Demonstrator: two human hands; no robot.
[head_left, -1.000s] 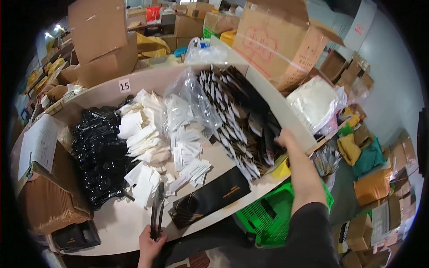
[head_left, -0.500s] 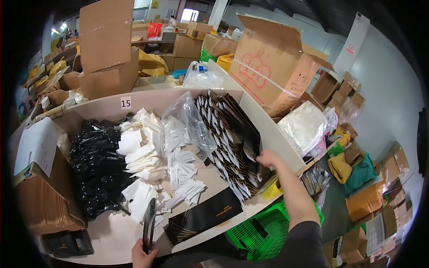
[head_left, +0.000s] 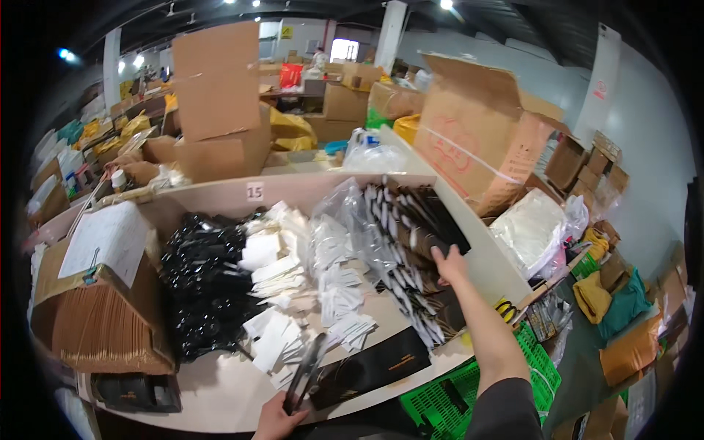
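My left hand (head_left: 281, 418), at the near edge of the table, is closed round slim black plastic cutlery (head_left: 306, 370) that points upward. My right hand (head_left: 450, 265) reaches over a dense row of black sleeves with gold lines (head_left: 411, 253) and white edges. Its thumb and fingers pinch at the row's right side, on a sleeve partly hidden by the hand. Between the hands a flat black sleeve (head_left: 374, 369) lies near the front edge. Loose white paper packets (head_left: 282, 268) and small white slips (head_left: 341, 293) lie left of the row, beside a heap of wrapped black cutlery (head_left: 205, 286).
A carton of brown card sheets (head_left: 110, 323) stands at left, a clipped paper (head_left: 104, 238) on it. Low walls (head_left: 323, 191) edge the table. A clear bag (head_left: 359, 227) covers some slips. Right are a green crate (head_left: 447, 396), yellow-handled scissors (head_left: 506, 309) and a large open carton (head_left: 477, 139).
The view has shifted, so the table sits further right and lower. My right hand has moved farther back along the sleeve row. My left hand still holds the black cutlery, now tilted more.
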